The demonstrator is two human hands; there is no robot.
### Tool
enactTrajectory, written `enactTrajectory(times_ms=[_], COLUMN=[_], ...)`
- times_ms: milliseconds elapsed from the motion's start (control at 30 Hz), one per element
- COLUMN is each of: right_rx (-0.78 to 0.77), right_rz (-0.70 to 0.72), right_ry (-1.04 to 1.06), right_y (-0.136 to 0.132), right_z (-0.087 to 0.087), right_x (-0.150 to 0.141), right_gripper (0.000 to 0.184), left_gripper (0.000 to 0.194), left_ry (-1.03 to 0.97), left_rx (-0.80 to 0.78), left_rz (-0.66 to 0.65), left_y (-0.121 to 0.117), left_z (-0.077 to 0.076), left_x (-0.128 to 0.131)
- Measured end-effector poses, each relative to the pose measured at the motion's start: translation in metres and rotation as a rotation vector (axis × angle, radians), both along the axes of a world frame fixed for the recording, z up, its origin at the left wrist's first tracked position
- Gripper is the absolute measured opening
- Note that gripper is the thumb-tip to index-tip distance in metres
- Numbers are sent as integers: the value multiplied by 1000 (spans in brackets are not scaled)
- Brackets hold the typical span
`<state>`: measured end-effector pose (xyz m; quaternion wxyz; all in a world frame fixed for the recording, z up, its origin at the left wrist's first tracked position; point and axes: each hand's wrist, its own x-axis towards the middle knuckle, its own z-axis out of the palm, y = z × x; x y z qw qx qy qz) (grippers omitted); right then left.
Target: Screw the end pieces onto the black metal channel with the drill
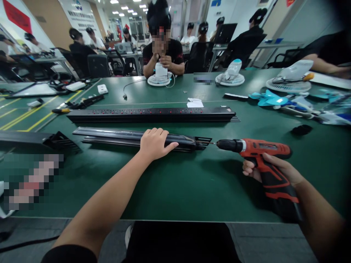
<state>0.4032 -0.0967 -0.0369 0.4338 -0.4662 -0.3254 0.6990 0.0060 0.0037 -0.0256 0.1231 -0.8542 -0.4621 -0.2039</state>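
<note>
My right hand (pixel 285 168) is closed around the handle of a red-and-black cordless drill (pixel 270 147). The drill lies level, its chuck to the left and a thin bit pointing at the right end of a long black housing (pixel 117 140). Whether the bit touches a screw there I cannot tell. My left hand (pixel 155 143) presses down over that housing near its right end, fingers curled across the far edge and thumb stretched to the right. Slotted black end pieces (pixel 204 140) stick out at the housing's right end.
Behind lies a black power strip (pixel 153 114) with a row of red marks. At left are another black housing (pixel 24 138) and a screwdriver (pixel 60 110). A person (pixel 163 47) sits opposite with a small white fan (pixel 159 77). Blue fan blades (pixel 270 98) lie right on the green table (pixel 192 190).
</note>
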Motion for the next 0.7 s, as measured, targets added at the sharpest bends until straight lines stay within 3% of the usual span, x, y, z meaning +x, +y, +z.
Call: enactTrajectory(times_ms=[500,700], right_rx=[-63,-72], right_rz=[32,25], right_ry=[36,124], right_y=[10,14], right_z=[20,9], right_x=[-30,-42], right_gripper=[30,32], left_gripper=[63,57], left_ry=[-25,-59], left_rx=[-20,-40], left_rz=[67,119], left_y=[13,18], left_z=[5,7], left_x=[-22,-30])
